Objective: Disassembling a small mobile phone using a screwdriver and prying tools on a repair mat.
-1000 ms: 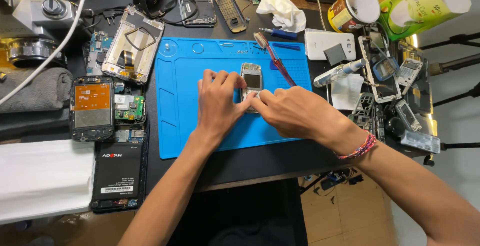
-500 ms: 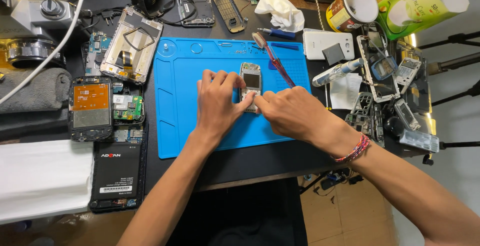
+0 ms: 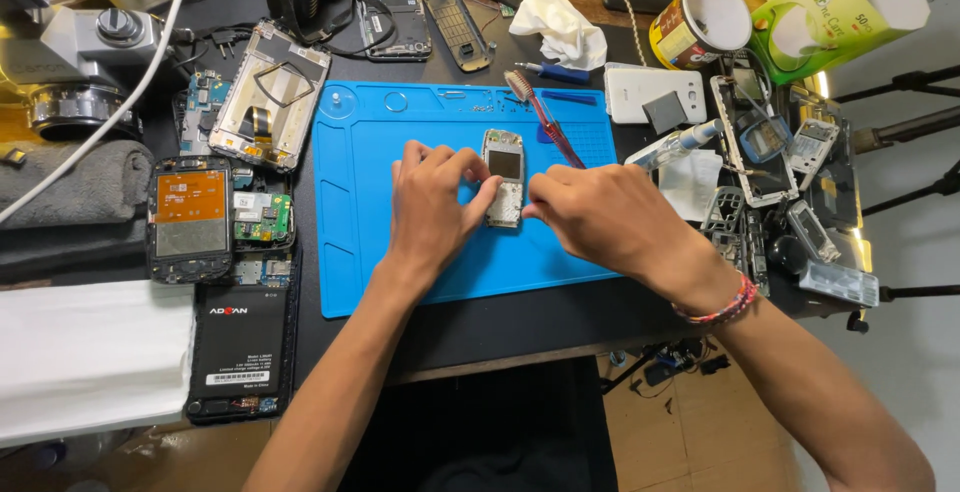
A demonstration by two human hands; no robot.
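A small, opened grey phone body (image 3: 504, 174) with a dark screen lies upright on the blue work mat (image 3: 380, 252). My left hand (image 3: 432, 202) rests on the mat at its left side, thumb and fingertips pressing against the phone's edge. My right hand (image 3: 600, 214) comes in from the right, its fingertips pinched at the phone's lower right edge. What the fingers pinch there is hidden. A red bead bracelet (image 3: 722, 304) sits on my right wrist.
A red-handled toothbrush (image 3: 540, 117) lies on the mat behind the phone. Dismantled phones and circuit boards (image 3: 262, 217) crowd the left; more phone parts (image 3: 770, 162) pile up on the right. A white cloth (image 3: 560, 27), a tin can (image 3: 700, 17) and a microscope base (image 3: 80, 62) stand behind.
Both hands stay on the small phone. My right hand's fingers have shifted slightly lower along its right edge. The phone itself has not moved.
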